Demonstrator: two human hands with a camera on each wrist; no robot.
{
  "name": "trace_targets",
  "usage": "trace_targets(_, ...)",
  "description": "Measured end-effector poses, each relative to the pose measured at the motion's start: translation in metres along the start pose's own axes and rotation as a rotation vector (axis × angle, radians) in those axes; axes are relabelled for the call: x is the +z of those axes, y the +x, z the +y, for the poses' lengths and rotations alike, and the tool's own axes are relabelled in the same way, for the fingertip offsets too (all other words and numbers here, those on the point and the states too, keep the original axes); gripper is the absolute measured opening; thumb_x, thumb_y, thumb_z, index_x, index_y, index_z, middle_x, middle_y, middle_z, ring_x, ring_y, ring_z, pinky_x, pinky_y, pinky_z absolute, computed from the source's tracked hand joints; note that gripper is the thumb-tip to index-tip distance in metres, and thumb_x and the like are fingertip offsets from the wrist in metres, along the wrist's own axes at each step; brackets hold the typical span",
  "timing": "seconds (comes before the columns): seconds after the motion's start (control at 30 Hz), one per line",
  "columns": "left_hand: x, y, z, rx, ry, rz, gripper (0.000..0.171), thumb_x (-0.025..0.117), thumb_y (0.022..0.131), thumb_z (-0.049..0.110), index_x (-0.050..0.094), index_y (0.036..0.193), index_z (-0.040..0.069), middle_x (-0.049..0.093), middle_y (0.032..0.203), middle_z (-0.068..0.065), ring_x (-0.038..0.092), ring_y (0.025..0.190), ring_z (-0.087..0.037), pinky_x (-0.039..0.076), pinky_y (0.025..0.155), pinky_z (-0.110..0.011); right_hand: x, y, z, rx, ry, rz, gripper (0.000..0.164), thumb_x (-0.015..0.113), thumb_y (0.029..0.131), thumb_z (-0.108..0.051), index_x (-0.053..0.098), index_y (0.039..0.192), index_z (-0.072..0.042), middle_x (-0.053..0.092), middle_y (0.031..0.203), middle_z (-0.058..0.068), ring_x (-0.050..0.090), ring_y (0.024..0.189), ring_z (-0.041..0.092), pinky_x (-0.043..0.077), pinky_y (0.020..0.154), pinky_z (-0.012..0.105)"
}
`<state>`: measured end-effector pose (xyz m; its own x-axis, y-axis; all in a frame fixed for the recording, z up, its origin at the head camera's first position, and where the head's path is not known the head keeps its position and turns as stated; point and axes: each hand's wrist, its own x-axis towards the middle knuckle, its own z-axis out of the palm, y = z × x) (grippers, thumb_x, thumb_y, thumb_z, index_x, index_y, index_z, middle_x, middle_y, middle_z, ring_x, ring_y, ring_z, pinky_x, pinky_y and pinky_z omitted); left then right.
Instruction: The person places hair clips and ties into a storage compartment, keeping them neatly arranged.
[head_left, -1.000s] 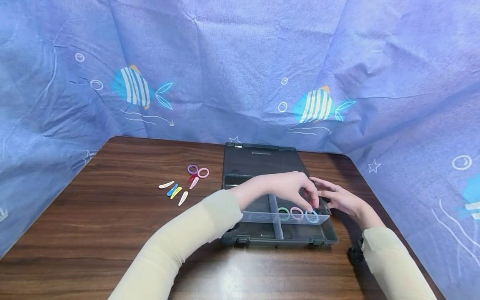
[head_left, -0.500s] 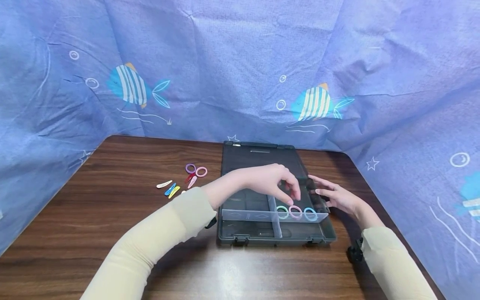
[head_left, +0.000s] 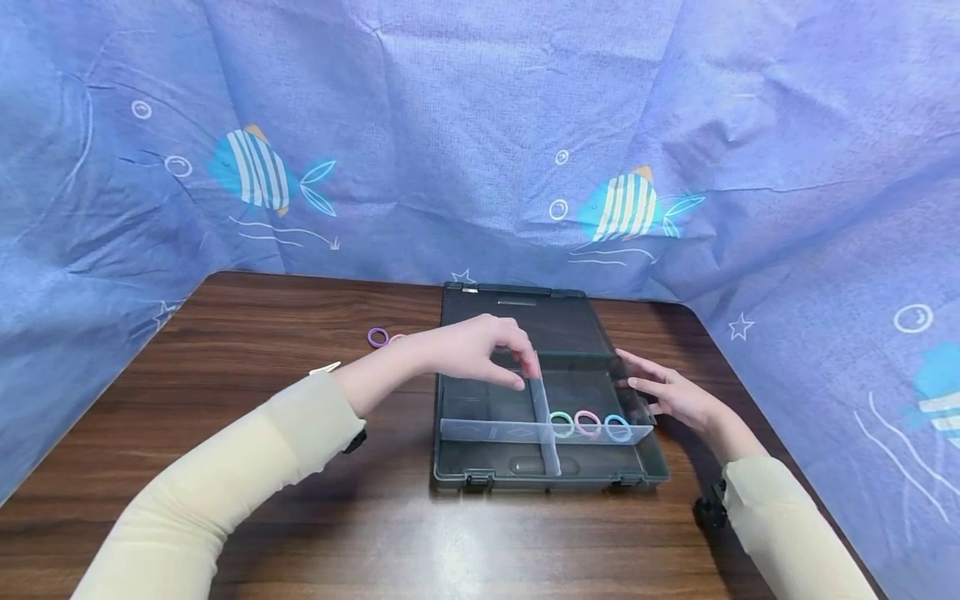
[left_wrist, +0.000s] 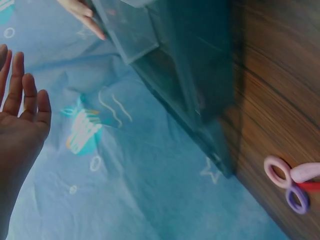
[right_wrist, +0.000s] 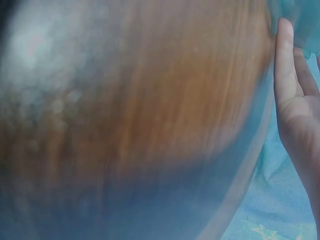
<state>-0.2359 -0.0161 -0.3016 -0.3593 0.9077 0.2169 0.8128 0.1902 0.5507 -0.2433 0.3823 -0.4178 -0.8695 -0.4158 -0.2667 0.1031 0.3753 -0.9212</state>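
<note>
A dark see-through organizer box lies with its lid folded back. Thin clear dividers split it into compartments. Green, pink and blue hair ties sit in a row along the divider in the right back compartment. Over the box's left part hovers my left hand, fingers loosely bent, holding nothing. My right hand rests with extended fingers against the box's right side; the right wrist view shows its fingers touching the box.
Left of the box, a purple hair tie and a white hair clip show on the wooden table. My left arm hides other pieces. The left wrist view shows a pink hair tie and a pink clip. A blue fish-print cloth hangs behind.
My left hand has moved left, away from the hair ties, and now covers several clips on the table. My right hand stays at the box's right side.
</note>
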Motion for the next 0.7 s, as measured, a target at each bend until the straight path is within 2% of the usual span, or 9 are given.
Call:
trace_targets(0.1, -0.004, -0.008, -0.005, -0.005, 0.014, 0.021, 0.014, 0.071, 0.085, 0.023, 0.07, 0.098, 0.022, 0.066, 0.098, 0.013, 0.052, 0.097, -0.002, 0.043, 0.088, -0.022, 0.0, -0.001, -0.001, -0.003, -0.013, 0.008, 0.057, 0.047, 0.1, -0.027, 0.022, 0.151, -0.027, 0.013, 0.157, 0.011, 0.049, 0.117, 0.001, 0.046, 0.091, 0.052)
trace_targets(0.27, -0.011, -0.021, -0.013, 0.001, 0.037, 0.06, 0.014, 0.07, 0.085, 0.024, 0.07, 0.099, 0.021, 0.067, 0.098, 0.01, 0.053, 0.099, -0.004, 0.045, 0.089, -0.03, 0.001, -0.001, -0.002, -0.002, -0.039, 0.0, 0.055, 0.046, 0.1, -0.027, 0.024, 0.15, -0.026, 0.012, 0.158, 0.01, 0.046, 0.121, 0.005, 0.043, 0.093, 0.056)
trace_targets(0.43, -0.018, -0.037, -0.028, -0.025, 0.058, 0.118, 0.015, 0.072, 0.084, 0.024, 0.071, 0.099, 0.021, 0.067, 0.097, 0.01, 0.055, 0.097, -0.006, 0.045, 0.086, -0.03, 0.002, -0.001, -0.004, -0.007, -0.034, -0.021, 0.056, 0.045, 0.101, -0.026, 0.021, 0.151, -0.025, 0.01, 0.158, 0.009, 0.047, 0.12, 0.003, 0.046, 0.09, 0.052)
trace_targets(0.57, -0.026, -0.051, -0.041, -0.078, 0.066, 0.172, 0.015, 0.073, 0.083, 0.021, 0.072, 0.097, 0.021, 0.068, 0.096, 0.01, 0.055, 0.095, -0.01, 0.044, 0.083, -0.029, 0.003, -0.002, -0.006, -0.006, -0.013, -0.028, 0.057, 0.044, 0.101, -0.024, 0.018, 0.152, -0.023, 0.009, 0.157, 0.011, 0.05, 0.114, -0.001, 0.049, 0.086, 0.049)
trace_targets(0.7, -0.035, -0.066, -0.053, -0.18, 0.047, 0.213, 0.014, 0.074, 0.082, 0.019, 0.072, 0.096, 0.023, 0.066, 0.097, 0.011, 0.053, 0.097, -0.01, 0.044, 0.085, -0.032, 0.002, -0.004, -0.007, 0.003, -0.02, -0.02, 0.058, 0.045, 0.101, -0.025, 0.017, 0.152, -0.022, 0.01, 0.157, 0.012, 0.05, 0.112, -0.003, 0.049, 0.087, 0.049)
